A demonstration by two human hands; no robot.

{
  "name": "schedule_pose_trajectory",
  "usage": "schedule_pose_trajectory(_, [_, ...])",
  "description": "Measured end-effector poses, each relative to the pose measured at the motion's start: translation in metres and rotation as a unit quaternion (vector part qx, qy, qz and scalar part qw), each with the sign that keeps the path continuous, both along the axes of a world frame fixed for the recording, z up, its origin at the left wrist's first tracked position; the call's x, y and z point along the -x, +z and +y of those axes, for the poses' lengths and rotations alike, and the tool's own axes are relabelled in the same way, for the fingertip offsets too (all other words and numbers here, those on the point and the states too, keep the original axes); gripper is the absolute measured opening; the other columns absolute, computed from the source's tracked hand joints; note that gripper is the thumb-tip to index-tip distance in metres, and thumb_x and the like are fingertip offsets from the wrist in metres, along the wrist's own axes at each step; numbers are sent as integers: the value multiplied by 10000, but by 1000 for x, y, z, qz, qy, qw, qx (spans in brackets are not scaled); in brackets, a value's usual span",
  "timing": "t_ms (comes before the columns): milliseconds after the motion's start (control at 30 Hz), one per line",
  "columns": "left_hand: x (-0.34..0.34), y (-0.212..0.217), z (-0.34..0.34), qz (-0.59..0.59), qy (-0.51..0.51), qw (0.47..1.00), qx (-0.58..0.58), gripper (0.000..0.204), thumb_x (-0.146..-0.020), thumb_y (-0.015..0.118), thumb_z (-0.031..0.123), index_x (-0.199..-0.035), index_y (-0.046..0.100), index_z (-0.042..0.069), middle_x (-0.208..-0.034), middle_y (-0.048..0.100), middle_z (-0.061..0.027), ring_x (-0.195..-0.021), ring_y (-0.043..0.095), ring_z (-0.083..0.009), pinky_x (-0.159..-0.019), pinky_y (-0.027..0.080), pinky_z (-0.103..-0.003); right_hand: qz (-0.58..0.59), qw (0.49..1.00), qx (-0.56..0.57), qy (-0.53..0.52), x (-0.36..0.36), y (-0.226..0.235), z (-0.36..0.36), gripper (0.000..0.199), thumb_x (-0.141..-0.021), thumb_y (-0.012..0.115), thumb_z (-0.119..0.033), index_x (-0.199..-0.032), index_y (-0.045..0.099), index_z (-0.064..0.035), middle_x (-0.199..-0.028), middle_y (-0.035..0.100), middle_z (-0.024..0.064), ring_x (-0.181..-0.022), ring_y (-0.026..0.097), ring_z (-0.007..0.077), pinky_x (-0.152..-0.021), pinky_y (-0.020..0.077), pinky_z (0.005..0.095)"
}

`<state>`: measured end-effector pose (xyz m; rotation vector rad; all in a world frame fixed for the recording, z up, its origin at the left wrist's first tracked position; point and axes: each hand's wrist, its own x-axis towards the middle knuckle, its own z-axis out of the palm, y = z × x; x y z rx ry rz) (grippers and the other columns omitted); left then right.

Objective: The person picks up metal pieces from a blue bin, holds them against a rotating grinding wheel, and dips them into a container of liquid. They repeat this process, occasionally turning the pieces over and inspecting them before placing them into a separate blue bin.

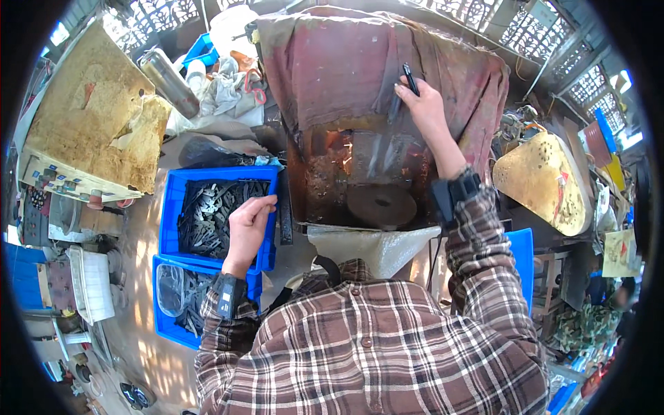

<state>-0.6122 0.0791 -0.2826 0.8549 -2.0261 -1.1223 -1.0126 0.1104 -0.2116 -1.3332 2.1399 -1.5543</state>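
My right hand [425,111] is raised in front of the draped cloth [346,62]. Its fingers close round a slim black pen-like stick [411,79], which points up and away; its exact kind is not plain. My left hand [250,225] hovers over the right side of a blue crate [166,214]. Its fingers are curled together, and whatever they may hold is hidden. Many flat grey metal pieces [211,218] lie in that crate. Between my hands is a rusty open-fronted box [315,180] with a round brown disc [382,206] inside.
A second blue crate [162,321] with metal pieces and a clear plastic tub [171,289] sits nearer me. A stained machine cabinet [90,111] stands far left. On the right is a worn yellowish panel [543,183]. A pale sheet [370,249] hangs below the rusty box.
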Motion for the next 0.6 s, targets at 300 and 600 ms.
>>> schedule_pose_trajectory(300, [115, 97, 5, 192, -80, 949, -239, 232, -948, 581, 73, -1151, 638, -25, -1083, 684, -94, -969, 653, -146, -863, 519, -261, -194, 967, -33, 161, -91, 73, 76, 256, -936, 561, -106, -1176, 575, -19, -857, 642, 22, -578, 481, 23, -462, 327, 172])
schedule_pose_trajectory(600, [172, 115, 14, 393, -284, 765, -423, 158, -983, 520, 128, -1064, 601, 19, -1030, 636, -106, -849, 615, -201, -708, 518, -351, -89, 986, -28, 134, -129, 107, 101, 223, -905, 587, -116, -1079, 646, 11, -800, 650, 29, -612, 579, 71, -541, 435, 216])
